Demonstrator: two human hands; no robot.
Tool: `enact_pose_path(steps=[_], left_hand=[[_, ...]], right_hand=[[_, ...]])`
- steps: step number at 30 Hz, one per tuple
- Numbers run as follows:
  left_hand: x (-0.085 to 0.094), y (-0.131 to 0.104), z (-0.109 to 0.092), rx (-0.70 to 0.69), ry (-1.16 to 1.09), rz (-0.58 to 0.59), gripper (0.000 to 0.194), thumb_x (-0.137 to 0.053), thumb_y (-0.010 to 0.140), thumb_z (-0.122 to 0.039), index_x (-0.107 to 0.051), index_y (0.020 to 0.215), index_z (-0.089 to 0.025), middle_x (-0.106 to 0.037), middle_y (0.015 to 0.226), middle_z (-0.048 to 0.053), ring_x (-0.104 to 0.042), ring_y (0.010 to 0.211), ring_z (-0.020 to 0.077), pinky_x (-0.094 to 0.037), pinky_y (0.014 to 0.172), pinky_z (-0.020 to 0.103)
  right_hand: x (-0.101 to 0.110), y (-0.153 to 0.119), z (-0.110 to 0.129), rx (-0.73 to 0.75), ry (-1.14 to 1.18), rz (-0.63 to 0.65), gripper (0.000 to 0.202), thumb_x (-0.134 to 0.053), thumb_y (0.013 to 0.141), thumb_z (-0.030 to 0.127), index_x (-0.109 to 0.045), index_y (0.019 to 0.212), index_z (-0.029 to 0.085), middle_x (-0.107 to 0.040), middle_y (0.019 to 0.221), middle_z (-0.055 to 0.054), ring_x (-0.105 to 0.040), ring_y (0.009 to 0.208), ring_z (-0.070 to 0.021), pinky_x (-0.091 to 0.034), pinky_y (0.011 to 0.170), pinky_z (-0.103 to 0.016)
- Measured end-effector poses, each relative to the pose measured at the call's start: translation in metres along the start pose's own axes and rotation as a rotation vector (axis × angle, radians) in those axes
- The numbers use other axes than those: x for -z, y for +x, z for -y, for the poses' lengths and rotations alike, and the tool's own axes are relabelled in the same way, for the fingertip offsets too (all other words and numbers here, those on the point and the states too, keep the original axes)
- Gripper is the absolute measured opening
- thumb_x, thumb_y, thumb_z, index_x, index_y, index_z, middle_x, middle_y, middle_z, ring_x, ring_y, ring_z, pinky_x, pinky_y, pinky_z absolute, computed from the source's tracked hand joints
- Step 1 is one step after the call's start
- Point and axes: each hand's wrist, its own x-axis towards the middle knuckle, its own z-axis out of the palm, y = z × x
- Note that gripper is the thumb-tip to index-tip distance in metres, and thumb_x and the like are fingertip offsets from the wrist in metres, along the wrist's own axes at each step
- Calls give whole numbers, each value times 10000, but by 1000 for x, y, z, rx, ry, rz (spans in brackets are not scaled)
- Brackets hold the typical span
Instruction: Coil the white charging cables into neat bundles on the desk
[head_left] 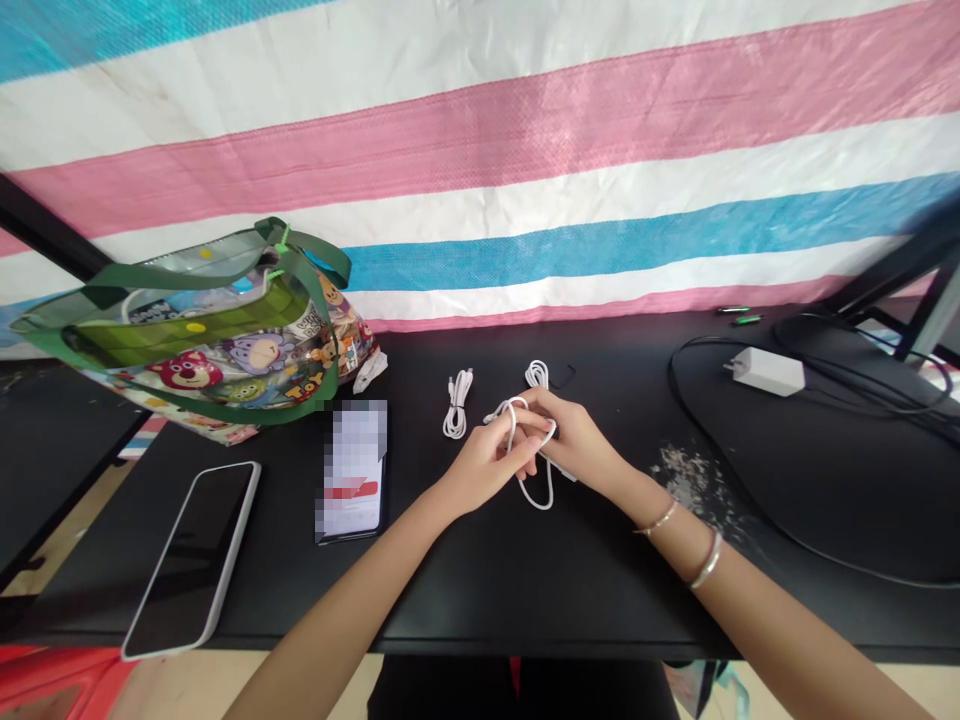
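Note:
My left hand [491,462] and my right hand [564,430] meet over the middle of the black table. Both are closed on one white cable [541,503], which loops round the fingers and hangs in a curve below them. Part of the cable is hidden behind the fingers. Just beyond my right hand lies a coiled white cable [536,374], partly covered by that hand. A second bundled white cable [457,404], bound with a dark tie, rests to the left of my left hand. A short black twist tie [562,378] lies beside the coil.
On the left are a phone with a lit screen [352,475], a dark-screened phone in a white case [191,560] and a cartoon-printed bag [247,340]. A white power adapter [769,372] and black cords [697,430] lie right. Striped sheeting [525,180] hangs behind the table [480,590].

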Motion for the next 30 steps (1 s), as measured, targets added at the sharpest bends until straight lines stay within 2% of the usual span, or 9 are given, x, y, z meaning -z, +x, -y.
enact_pose_path(steps=[7,30], left_hand=[[0,-1,1,0,27,9,271,-476,860,-345,-600,1018,-163,-488,573,-51,-465,508,89,-379,540,225],[-1,-1,-1,16,79,5,238,-468,863,-304,-635,943,-154,-466,560,-54,-457,518,93,-361,550,231]], right_hand=[[0,0,-1,10,-8,26,121,-496,750,99,-496,811,203,-607,637,31,-588,574,-122,-433,564,-219],[0,-1,-1,12,-13,26,129,-459,732,96,-492,798,201,-588,672,16,-565,592,-129,-426,564,-229]])
